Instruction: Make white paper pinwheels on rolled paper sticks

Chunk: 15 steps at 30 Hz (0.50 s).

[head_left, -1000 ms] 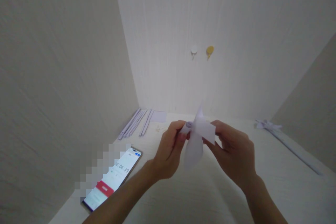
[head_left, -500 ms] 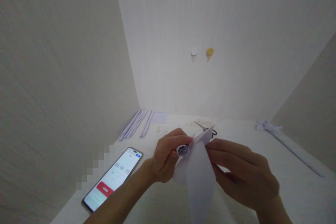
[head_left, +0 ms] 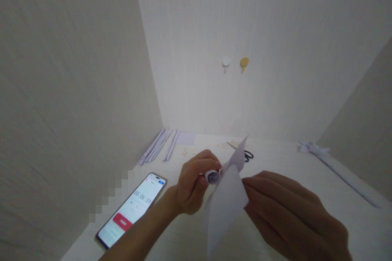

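My left hand (head_left: 196,181) is closed around a tight roll of pale lilac paper (head_left: 212,176), whose spiral end points toward me. From the roll, a folded paper piece (head_left: 228,200) spreads out to the right and hangs down, with one pointed tip sticking up. On the right, my right hand (head_left: 288,212) has its fingers pressed together at the edge of this paper, seemingly pinching it. The fingertips are partly hidden. Behind the upright tip lie scissors (head_left: 248,155) with dark handles, partly covered by the paper.
A phone (head_left: 131,208) showing a timer lies at the left. Several narrow folded paper strips (head_left: 157,147) and a lilac paper square (head_left: 185,138) rest at the back left. At the right lies a long paper stick (head_left: 343,177) with a paper bow-like end. Two hooks (head_left: 244,62) are on the wall.
My right hand has shifted down and to the right along the paper. The hanging paper has turned and flared out. My left hand stays nearly in place.
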Each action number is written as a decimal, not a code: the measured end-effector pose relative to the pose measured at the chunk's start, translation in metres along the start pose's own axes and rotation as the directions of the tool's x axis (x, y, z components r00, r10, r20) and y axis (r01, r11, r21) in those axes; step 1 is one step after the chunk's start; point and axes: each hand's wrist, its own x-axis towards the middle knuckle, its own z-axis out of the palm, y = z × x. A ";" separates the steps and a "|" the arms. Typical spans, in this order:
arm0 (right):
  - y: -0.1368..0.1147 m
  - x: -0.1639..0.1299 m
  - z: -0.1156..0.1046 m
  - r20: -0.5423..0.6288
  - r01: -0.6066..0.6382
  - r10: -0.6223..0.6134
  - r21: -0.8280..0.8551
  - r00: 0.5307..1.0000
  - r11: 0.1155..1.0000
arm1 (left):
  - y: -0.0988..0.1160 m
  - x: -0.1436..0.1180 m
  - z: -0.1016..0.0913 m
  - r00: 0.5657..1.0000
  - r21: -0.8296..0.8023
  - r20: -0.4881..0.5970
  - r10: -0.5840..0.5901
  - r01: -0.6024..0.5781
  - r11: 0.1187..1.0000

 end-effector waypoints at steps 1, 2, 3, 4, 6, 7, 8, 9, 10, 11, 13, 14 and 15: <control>-0.001 0.000 0.000 -0.005 0.006 -0.006 0.000 1.000 1.000 | 0.000 0.000 0.000 1.000 -0.001 -0.006 -0.002 0.002 1.000; -0.002 0.000 0.000 -0.015 0.012 -0.012 -0.001 1.000 1.000 | 0.000 0.000 0.001 1.000 -0.003 -0.014 -0.005 0.005 1.000; -0.004 0.000 0.001 -0.027 0.022 -0.022 0.001 0.999 1.000 | 0.000 0.000 0.001 1.000 -0.004 -0.024 -0.011 0.011 1.000; -0.005 0.001 0.001 -0.032 0.021 -0.021 0.004 0.999 1.000 | -0.001 0.000 0.002 0.999 -0.005 -0.039 -0.015 0.015 1.000; -0.008 0.002 0.002 -0.029 -0.010 0.011 0.017 1.000 1.000 | -0.001 0.001 0.004 0.997 -0.003 -0.077 -0.018 0.018 1.000; -0.009 0.002 0.002 -0.026 -0.032 0.033 0.025 0.999 0.999 | -0.001 0.002 0.005 0.995 -0.006 -0.095 -0.017 0.016 1.000; -0.010 0.002 0.002 -0.026 -0.047 0.048 0.032 0.998 0.998 | -0.002 0.003 0.005 0.994 -0.014 -0.111 -0.019 0.018 1.000; -0.011 0.002 0.002 -0.024 -0.054 0.055 0.034 0.998 0.998 | -0.001 0.004 0.006 0.992 -0.026 -0.125 -0.027 0.024 0.999; -0.011 0.002 0.002 -0.025 -0.053 0.054 0.029 0.998 0.998 | -0.001 0.004 0.006 0.990 -0.039 -0.132 -0.041 0.036 0.999; -0.011 0.001 0.001 -0.028 -0.046 0.047 0.019 0.999 0.999 | 0.000 0.005 0.006 0.990 -0.053 -0.131 -0.056 0.049 0.997; -0.011 -0.001 -0.001 -0.029 -0.063 0.063 -0.012 0.998 0.998 | 0.004 0.006 0.005 0.990 -0.074 -0.108 -0.096 0.089 0.993; -0.011 -0.001 -0.002 -0.027 -0.080 0.079 -0.024 0.997 0.997 | 0.006 0.007 0.004 0.990 -0.085 -0.089 -0.114 0.106 0.991; -0.011 -0.001 -0.003 -0.024 -0.104 0.103 -0.033 0.994 0.994 | 0.008 0.007 0.003 0.990 -0.099 -0.071 -0.124 0.116 0.988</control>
